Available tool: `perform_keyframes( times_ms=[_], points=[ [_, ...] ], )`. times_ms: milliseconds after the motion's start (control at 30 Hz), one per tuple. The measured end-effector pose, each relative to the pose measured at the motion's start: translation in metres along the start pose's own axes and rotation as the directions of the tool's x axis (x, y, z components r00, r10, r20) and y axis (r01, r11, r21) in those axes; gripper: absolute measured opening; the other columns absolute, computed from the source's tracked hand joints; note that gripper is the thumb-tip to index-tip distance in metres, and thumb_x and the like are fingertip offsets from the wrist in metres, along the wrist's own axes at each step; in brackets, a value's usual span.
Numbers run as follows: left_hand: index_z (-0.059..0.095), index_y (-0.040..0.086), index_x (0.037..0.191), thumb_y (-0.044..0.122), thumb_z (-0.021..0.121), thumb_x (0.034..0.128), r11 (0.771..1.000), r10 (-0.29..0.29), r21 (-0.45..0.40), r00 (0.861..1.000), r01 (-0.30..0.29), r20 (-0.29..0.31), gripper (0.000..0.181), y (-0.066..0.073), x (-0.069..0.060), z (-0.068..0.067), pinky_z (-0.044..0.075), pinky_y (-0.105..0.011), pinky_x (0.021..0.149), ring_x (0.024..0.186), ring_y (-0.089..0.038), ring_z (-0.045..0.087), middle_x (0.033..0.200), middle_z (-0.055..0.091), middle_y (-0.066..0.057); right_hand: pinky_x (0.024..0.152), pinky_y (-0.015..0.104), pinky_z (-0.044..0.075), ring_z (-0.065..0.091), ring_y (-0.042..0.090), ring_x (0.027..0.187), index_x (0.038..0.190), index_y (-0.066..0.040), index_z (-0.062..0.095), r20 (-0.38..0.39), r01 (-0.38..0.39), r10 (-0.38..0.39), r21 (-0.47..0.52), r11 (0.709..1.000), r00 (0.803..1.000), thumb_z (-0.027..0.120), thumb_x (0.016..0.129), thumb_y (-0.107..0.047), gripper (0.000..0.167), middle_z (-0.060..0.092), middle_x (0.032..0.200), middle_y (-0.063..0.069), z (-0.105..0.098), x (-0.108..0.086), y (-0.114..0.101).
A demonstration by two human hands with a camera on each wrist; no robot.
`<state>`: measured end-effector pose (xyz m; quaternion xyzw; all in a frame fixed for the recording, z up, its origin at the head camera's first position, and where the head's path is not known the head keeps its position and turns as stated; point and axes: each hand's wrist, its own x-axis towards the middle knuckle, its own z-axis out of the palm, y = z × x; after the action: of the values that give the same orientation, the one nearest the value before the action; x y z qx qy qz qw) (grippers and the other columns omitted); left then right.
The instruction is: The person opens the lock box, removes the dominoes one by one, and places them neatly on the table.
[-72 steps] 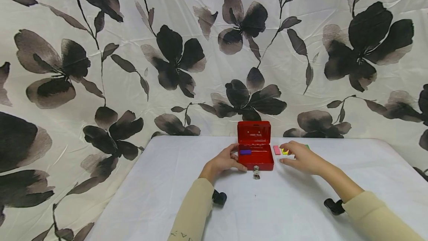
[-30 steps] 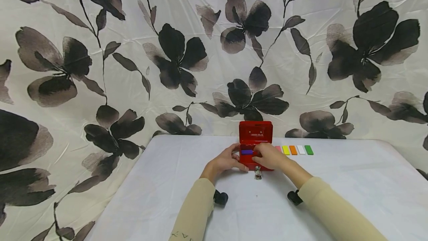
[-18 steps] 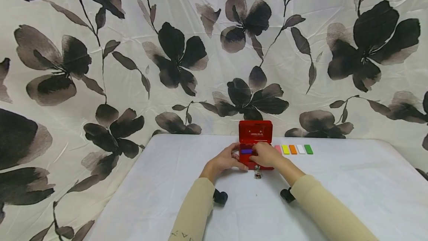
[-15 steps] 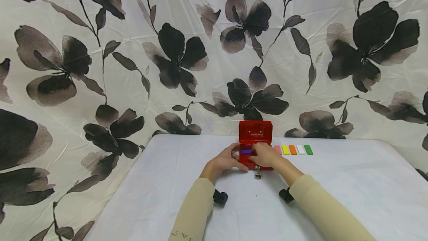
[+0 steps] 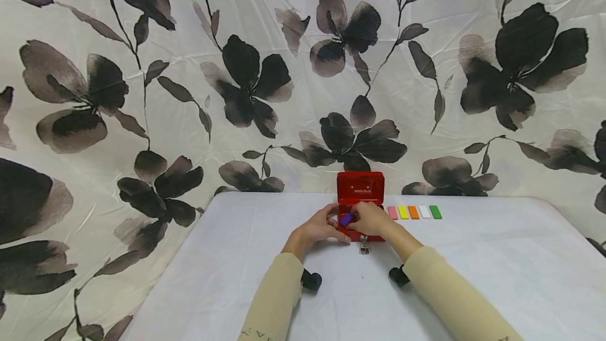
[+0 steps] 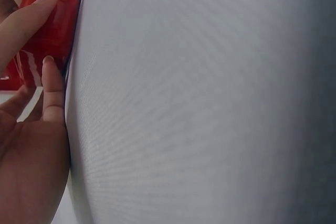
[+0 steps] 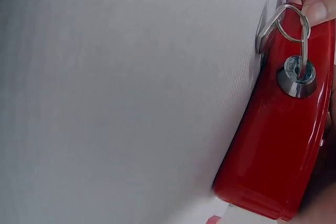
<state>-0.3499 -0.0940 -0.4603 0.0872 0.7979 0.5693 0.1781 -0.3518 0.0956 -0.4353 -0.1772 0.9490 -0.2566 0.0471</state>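
A small red cash box (image 5: 361,187) stands with its lid up at the table's far side. My left hand (image 5: 318,227) holds it at the left, thumb along the front and fingers at the side; the left wrist view shows the thumb on the red wall (image 6: 58,30). Inside the box my right hand (image 5: 371,220) pinches a small purple block (image 5: 347,219), which is tilted. The right hand covers part of the box's interior. Keys on a ring (image 7: 291,22) hang from the front lock (image 7: 297,76).
Right of the box lie small flat blocks in a row: pink (image 5: 393,213), yellow (image 5: 403,212), orange (image 5: 414,212), white (image 5: 424,212) and green (image 5: 435,212). A white cloth covers the table (image 5: 360,304). A floral curtain (image 5: 284,93) hangs behind.
My right hand has come left from beside the coloured blocks into the box. The purple block, flat before, is now tilted in its fingers. My left hand stays on the box.
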Motion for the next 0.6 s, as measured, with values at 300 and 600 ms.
perform_keyframes(
  times_ms=[300, 600],
  points=[
    [0.044, 0.02, 0.152, 0.01, 0.092, 0.073, 1.0, 0.012, -0.011, 1.0, -0.012, 0.013, 0.093, -0.0007, 0.0006, -0.0002, 0.043, -0.05, 0.108, 0.102, -0.024, 0.055, 0.142, 0.054, -0.002, 0.091, 0.044, 0.059, 0.068, 0.02, 0.086, 0.112, -0.004, 0.074, -0.014, -0.004, 0.005, 0.03, 1.0, 1.0, 0.086, 0.084, -0.019, 0.034, 0.075, 0.097, 0.006, 0.0032, 0.0036, -0.0023],
    [0.042, 0.017, 0.153, 0.009, 0.092, 0.0741, 1.0, 0.01, -0.014, 0.999, -0.01, 0.032, 0.094, -0.0036, 0.0043, -0.0015, 0.043, -0.049, 0.108, 0.101, -0.023, 0.055, 0.145, 0.052, -0.003, 0.093, 0.047, 0.057, 0.068, 0.023, 0.09, 0.113, -0.007, 0.075, -0.036, -0.028, 0.027, -0.007, 1.0, 0.999, 0.087, 0.082, -0.022, 0.037, 0.075, 0.101, 0.007, 0.0097, 0.0087, -0.0056]
  ],
)
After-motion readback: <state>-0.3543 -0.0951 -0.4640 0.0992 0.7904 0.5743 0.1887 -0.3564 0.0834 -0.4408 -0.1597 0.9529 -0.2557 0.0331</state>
